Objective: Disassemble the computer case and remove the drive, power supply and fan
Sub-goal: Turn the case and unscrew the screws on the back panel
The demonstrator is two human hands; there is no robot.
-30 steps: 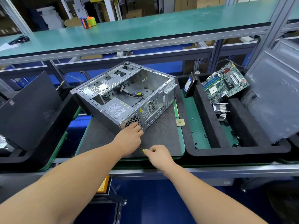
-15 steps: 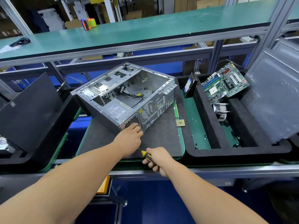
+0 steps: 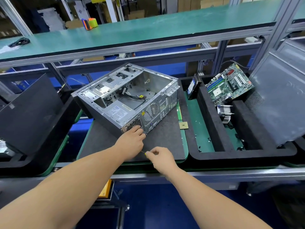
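Observation:
An open silver computer case (image 3: 165,83) lies on its side on a dark mat (image 3: 165,141). Its power supply (image 3: 118,111) with a white label sits in the near corner, and the round fan grille (image 3: 152,111) shows on the rear panel beside it. My left hand (image 3: 132,141) rests against the case's near corner at the power supply's vent, fingers curled; whether it holds anything is hidden. My right hand (image 3: 161,157) is closed on a yellow-handled screwdriver (image 3: 145,153), whose thin shaft points toward the left hand.
A black foam tray (image 3: 208,152) to the right holds a drive (image 3: 193,86), a motherboard (image 3: 229,83), a heatsink (image 3: 225,111) and loose screws. A grey side panel (image 3: 279,100) leans at far right. A CPU chip (image 3: 183,125) lies on the mat. A black case (image 3: 28,111) stands left.
My right hand has turned on the screwdriver, so less of the yellow handle shows than half a second ago. The left hand and the case stay where they were.

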